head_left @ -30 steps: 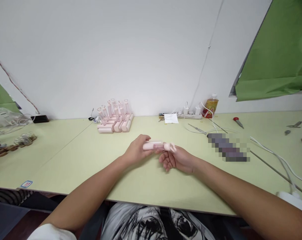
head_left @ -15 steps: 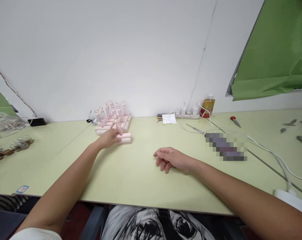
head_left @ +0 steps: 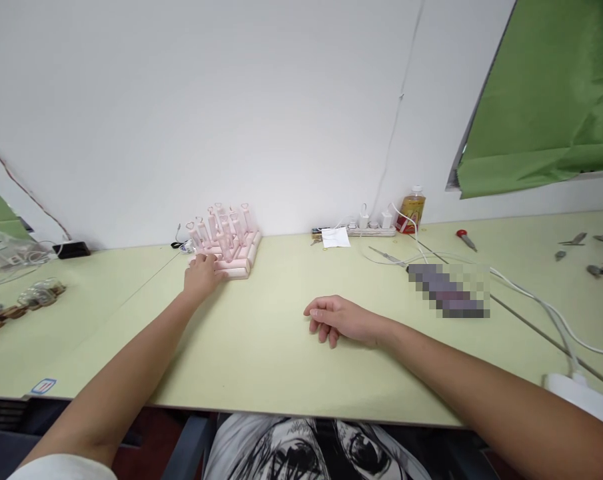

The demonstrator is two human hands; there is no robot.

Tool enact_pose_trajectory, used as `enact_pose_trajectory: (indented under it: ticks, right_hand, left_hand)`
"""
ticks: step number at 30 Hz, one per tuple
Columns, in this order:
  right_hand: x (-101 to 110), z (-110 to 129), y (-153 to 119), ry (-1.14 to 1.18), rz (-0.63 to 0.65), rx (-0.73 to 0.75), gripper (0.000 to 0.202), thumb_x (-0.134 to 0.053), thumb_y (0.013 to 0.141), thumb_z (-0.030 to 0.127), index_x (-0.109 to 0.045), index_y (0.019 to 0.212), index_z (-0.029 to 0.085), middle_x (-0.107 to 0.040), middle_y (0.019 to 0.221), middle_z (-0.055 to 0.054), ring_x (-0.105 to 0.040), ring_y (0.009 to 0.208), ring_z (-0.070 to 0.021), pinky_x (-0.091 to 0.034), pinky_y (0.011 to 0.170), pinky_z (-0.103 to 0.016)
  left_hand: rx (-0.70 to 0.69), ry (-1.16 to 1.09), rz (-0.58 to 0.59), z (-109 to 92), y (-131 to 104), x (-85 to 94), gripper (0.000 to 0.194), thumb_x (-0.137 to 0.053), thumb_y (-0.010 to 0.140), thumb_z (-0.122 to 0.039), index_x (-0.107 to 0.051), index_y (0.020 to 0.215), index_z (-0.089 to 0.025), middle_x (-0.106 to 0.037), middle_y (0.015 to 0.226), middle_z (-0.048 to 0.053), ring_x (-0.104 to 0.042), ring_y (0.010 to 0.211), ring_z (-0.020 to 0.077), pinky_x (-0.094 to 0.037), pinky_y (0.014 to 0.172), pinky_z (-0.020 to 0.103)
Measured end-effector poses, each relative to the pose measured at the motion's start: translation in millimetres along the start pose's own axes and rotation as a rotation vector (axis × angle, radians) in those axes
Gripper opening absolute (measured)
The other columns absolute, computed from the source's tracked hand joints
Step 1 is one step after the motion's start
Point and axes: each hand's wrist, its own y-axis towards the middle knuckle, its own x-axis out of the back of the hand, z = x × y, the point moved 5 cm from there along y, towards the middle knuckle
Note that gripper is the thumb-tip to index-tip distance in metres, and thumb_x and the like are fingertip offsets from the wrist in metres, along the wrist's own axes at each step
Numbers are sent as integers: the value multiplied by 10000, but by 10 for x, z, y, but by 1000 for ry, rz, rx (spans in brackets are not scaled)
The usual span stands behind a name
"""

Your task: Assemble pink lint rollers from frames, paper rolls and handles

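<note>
Toward the back left of the table, a cluster of pale pink cylinders [head_left: 238, 268] lies in close rows, with several pink upright pieces [head_left: 226, 243] topped by heart-shaped loops standing among them. My left hand [head_left: 202, 275] is at the front left corner of this cluster. Its fingers rest over the front pink cylinder and the thumb lies along the near side, covering the cylinder's left end. My right hand [head_left: 338, 319] rests on the table at the middle, its fingers loosely curled and apart, holding nothing.
Against the wall are a power strip [head_left: 371, 232] with chargers, a white paper [head_left: 336, 237] and a bottle [head_left: 412, 210]. To the right lie tweezers [head_left: 386, 255], a pixelated dark object [head_left: 448, 291], cables and a red-handled tool [head_left: 466, 239]. Brown beads [head_left: 11, 312] lie far left.
My left hand has moved left and slightly back with the front pink cylinders, which now sit against the others in the cluster. My right hand stays in place. The view has shifted slightly.
</note>
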Motion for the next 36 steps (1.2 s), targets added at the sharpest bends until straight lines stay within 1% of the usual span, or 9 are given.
enact_pose_trajectory:
  ticks: [2, 4, 8, 11, 13, 15, 19, 30, 36]
  right_hand:
    - [-1, -6, 3, -4, 1, -2, 305, -608, 852, 440, -596, 973, 160, -635, 824, -41, -609, 621, -108, -496, 449, -193]
    - [-1, -14, 4, -5, 5, 1, 303, -610, 850, 442, -599, 969, 163, -634, 827, -41, -609, 625, -110, -495, 448, -197]
    - [34, -27, 11, -27, -44, 20, 297, -603, 845, 445, -601, 957, 170, -625, 829, -40, -602, 623, -115, -476, 426, -198]
    - [87, -19, 20, -55, -98, 48, 291, -601, 837, 442, -601, 938, 170, -614, 816, -34, -593, 620, -115, -470, 433, -203]
    - [116, -1, 20, -90, -115, 75, 283, -595, 836, 436, -604, 936, 171, -606, 814, -29, -587, 626, -113, -466, 444, -205]
    - [132, 18, 12, -128, -121, 97, 277, -586, 837, 432, -606, 928, 171, -596, 815, -24, -581, 634, -112, -458, 451, -204]
    - [124, 37, -11, -183, -119, 107, 282, -571, 838, 446, -593, 863, 166, -578, 793, -15, -568, 641, -110, -448, 465, -204]
    - [101, 47, -16, -234, -130, 77, 279, -570, 832, 441, -584, 839, 163, -574, 738, -12, -540, 621, -107, -424, 462, -200]
    - [86, 49, -25, -250, -98, 67, 288, -572, 827, 461, -584, 851, 174, -556, 728, -4, -515, 627, -108, -420, 488, -207]
  left_hand:
    - [86, 42, -63, -102, -126, 44, 463, -534, 816, -417, -509, 1180, -132, -509, 1207, 212, -497, 1135, 364, -447, 850, 423]
    - [70, 46, -25, -301, -256, 74, 426, -515, 828, -406, -512, 1152, -130, -540, 1174, 205, -541, 1082, 341, -459, 805, 394]
    - [-165, -85, 251, -941, -546, 62, 270, -497, 825, -421, -583, 941, -193, -665, 951, 99, -629, 861, 260, -449, 663, 319]
    - [-319, -154, 384, -1434, -790, 10, 261, -520, 798, -459, -597, 819, -210, -686, 857, 65, -637, 764, 234, -418, 592, 295]
    - [-394, -204, 417, -1687, -936, -50, 287, -498, 810, -477, -603, 800, -210, -690, 841, 65, -637, 743, 229, -405, 575, 293]
    - [-435, -227, 334, -1834, -1031, -76, 336, -392, 875, -451, -603, 794, -202, -683, 829, 75, -634, 728, 223, -397, 580, 298]
    - [-553, -316, 248, -1883, -1124, -102, 287, -400, 877, -401, -594, 795, -207, -673, 840, 46, -612, 710, 189, -361, 566, 279]
    - [-664, -522, 402, -1728, -1053, -41, 232, -506, 816, -423, -603, 830, -213, -651, 794, -1, -549, 666, 140, -351, 563, 244]
    - [-645, -484, 418, -1734, -1048, -50, 256, -508, 816, -443, -628, 894, -232, -681, 857, 6, -592, 719, 157, -386, 590, 251]
